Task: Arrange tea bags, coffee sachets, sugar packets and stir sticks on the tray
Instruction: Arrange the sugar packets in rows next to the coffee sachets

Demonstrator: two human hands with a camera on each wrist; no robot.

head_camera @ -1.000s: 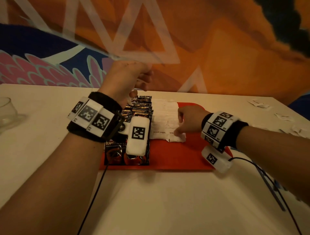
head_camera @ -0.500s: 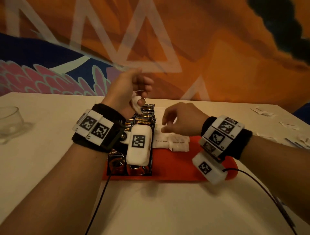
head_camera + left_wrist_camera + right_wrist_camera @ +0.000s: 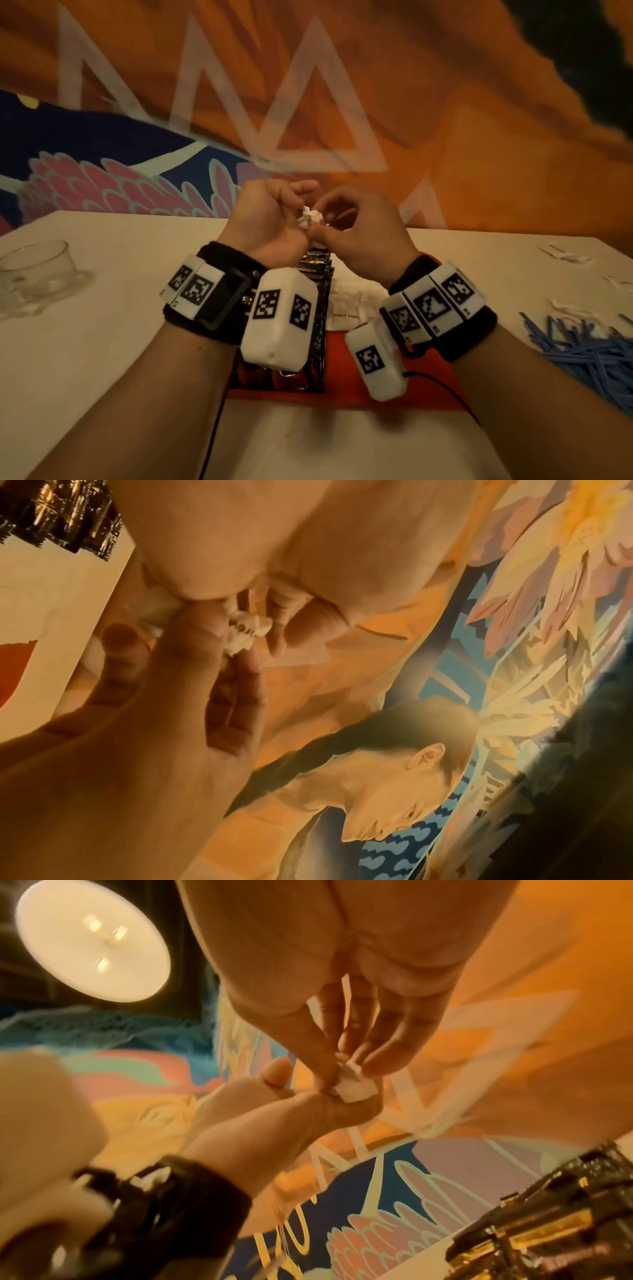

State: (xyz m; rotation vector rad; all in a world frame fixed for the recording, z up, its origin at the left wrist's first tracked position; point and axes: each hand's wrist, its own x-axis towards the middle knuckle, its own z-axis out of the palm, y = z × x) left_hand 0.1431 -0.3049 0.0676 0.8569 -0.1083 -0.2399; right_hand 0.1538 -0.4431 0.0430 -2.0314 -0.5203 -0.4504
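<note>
Sugar packet: a small crumpled white sugar packet (image 3: 311, 217) is held in the air between both hands, above the far end of the tray; dark print shows on it in the left wrist view.
Left hand: the left hand (image 3: 266, 219) is raised palm inward, thumb and curled fingers pinching the packet from the left.
Right hand: the right hand (image 3: 359, 236) meets it from the right, thumb and fingertips (image 3: 380, 1064) closed on the same packet.
Tray: a red tray (image 3: 349, 387) lies on the table beneath the wrists, largely hidden by them.
Coffee sachets: a row of dark glossy coffee sachets (image 3: 317, 270) runs along the left part of the tray.
Sugar row: white sugar packets (image 3: 349, 298) lie just right of the sachets, one printed "brown sugar".
Stir sticks: a loose heap of blue stir sticks (image 3: 589, 356) lies on the table at the right, off the tray.
Loose packets: a few white packets (image 3: 565, 255) are scattered on the table far right.
Glass cup: a clear glass cup (image 3: 34, 274) stands at the left, well apart from the tray.
Table: the pale table (image 3: 102, 342) carries everything.
</note>
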